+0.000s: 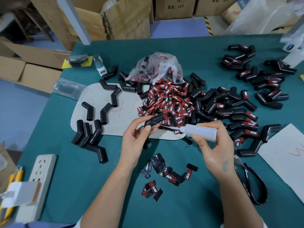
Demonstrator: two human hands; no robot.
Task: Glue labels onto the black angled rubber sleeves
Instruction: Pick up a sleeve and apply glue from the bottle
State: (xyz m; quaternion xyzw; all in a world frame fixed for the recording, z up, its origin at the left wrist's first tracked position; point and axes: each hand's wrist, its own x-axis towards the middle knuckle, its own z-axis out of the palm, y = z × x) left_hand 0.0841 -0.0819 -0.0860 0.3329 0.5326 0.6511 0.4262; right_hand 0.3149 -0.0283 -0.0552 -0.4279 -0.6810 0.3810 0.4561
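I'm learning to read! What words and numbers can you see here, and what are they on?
"TAPER": red and black labels near the hands, and the label pile.
"10个": cardboard box at the back.
"4": red marker on the grey card; the mark beside it is partly covered.
Red scribble on the white sheet: cut off, unreadable.
Glue bottle: no text visible.

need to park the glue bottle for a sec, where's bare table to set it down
Bare green mat lies between the power strip and the loose labels. A bare strip also runs along the far edge behind the label bag. The label pile and sleeves crowd the middle and right.
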